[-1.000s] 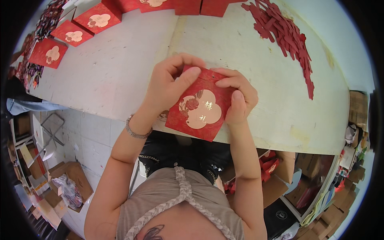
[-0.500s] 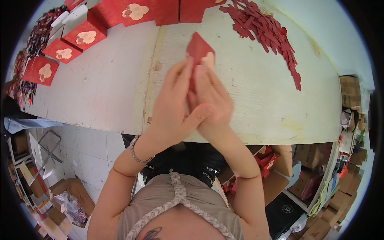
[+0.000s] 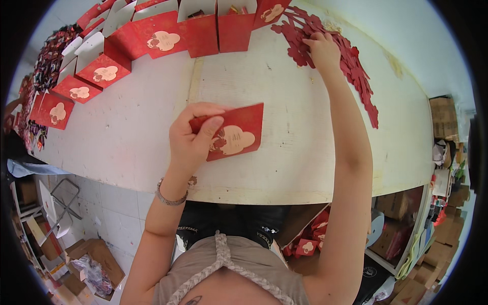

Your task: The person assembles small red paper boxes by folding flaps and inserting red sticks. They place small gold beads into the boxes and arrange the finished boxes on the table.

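- Pale, scuffed table [image 3: 305,137] beneath both grips.
- Stiff, white-lined red boxes [image 3: 198,38] stand beyond the left grip.
- Flat, lobed dark-red strips [image 3: 363,84] heap around the right hand [image 3: 325,53]; whether its fingertips meet, I can't tell. Probably picking one out, which calls for a fine pinch.
- Red card piece [image 3: 255,127], cream flower panel, clamped between the left hand's [image 3: 190,132] thumb and fingers.

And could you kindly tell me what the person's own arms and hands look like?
Both arms are bare, no sleeves showing, and the left hand and right hand are ungloved. A silvery bracelet circles the left wrist; the right wrist shows none.
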`<state>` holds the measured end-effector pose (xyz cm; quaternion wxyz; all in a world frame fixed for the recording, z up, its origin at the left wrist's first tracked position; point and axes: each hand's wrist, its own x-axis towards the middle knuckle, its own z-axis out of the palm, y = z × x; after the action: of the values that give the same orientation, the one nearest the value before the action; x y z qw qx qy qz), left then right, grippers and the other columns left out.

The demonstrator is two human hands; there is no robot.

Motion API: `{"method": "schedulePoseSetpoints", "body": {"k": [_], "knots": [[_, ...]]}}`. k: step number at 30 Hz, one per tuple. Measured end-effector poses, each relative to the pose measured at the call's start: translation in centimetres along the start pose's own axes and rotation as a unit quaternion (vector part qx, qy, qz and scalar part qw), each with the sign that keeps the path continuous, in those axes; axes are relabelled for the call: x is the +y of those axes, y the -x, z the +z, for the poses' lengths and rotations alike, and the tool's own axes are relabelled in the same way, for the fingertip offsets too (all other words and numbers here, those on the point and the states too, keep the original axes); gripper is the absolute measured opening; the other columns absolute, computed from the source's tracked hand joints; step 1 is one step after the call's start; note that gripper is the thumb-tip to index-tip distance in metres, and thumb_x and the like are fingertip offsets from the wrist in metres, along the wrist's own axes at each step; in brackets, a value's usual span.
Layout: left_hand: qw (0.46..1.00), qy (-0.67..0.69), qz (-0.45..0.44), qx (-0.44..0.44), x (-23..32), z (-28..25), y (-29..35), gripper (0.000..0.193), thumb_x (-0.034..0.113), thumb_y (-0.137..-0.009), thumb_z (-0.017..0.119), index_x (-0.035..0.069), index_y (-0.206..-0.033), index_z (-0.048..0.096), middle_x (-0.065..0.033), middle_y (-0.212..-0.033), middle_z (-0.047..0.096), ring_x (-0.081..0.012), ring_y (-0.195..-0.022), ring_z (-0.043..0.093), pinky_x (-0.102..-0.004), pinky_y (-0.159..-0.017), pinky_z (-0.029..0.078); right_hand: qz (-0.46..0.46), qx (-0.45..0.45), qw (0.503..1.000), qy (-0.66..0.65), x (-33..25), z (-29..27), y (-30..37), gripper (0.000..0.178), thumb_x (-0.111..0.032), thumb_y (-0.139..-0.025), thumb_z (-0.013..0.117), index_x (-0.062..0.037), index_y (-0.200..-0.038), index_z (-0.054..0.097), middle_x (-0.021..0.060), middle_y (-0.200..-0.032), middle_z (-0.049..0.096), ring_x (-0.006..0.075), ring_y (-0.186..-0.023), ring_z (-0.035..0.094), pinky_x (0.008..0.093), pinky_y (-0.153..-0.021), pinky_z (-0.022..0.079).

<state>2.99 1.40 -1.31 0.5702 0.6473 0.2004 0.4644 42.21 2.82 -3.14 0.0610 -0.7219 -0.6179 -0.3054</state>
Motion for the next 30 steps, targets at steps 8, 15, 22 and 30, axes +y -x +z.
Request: {"method": "schedulePoseSetpoints", "body": {"k": [8, 15, 22, 30], "knots": [[0.995, -0.059, 0.082, 0.024, 0.2, 0.3, -0.5, 0.007, -0.001, -0.091, 0.054, 0.000, -0.096, 0.058, -0.0046, -0.087, 0.062, -0.0081, -0.076, 0.058, -0.0207, -0.066, 0.047, 0.241, 0.122, 0.808, -0.523, -7.1, -18.4, 1.1, 0.008, -0.009, -0.086, 0.064, -0.0046, -0.089, 0.069, 0.0019, -0.076, 0.068, 0.0088, -0.064, 0.059, 0.0235, -0.058, 0.047], [0.999, -0.011, 0.052, -0.004, 0.9, 1.0, -0.3, 0.006, -0.002, -0.088, 0.056, 0.000, -0.092, 0.060, -0.0034, -0.083, 0.063, -0.0053, -0.068, 0.056, -0.0187, -0.058, 0.045, -0.061, 0.159, 0.852, -0.495, -16.0, -19.5, 2.1, 0.021, 0.002, -0.070, 0.070, -0.0065, -0.089, 0.068, 0.0052, -0.075, 0.065, 0.0186, -0.064, 0.059, 0.0269, -0.055, 0.047], [0.996, -0.061, 0.042, 0.050, 0.7, 2.1, 0.1, 0.017, -0.005, -0.076, 0.071, 0.001, -0.088, 0.061, -0.0021, -0.080, 0.063, -0.0052, -0.068, 0.058, -0.0197, -0.060, 0.048, -0.082, 0.305, 0.802, -0.506, -17.4, -17.1, 2.3, 0.025, 0.003, -0.069, 0.067, -0.0051, -0.093, 0.066, 0.0060, -0.079, 0.065, 0.0234, -0.064, 0.058, 0.0304, -0.055, 0.048], [0.998, -0.045, -0.018, 0.044, 1.6, 2.3, -0.1, 0.009, -0.001, -0.082, 0.067, 0.000, -0.089, 0.060, -0.0013, -0.083, 0.061, -0.0068, -0.075, 0.056, -0.0204, -0.067, 0.047, 0.195, 0.005, 0.962, -0.191, -6.1, -5.4, 8.4, 0.017, -0.007, -0.082, 0.061, -0.0060, -0.096, 0.069, 0.0094, -0.088, 0.063, 0.0290, -0.087, 0.061, 0.0382, -0.074, 0.049]]}}
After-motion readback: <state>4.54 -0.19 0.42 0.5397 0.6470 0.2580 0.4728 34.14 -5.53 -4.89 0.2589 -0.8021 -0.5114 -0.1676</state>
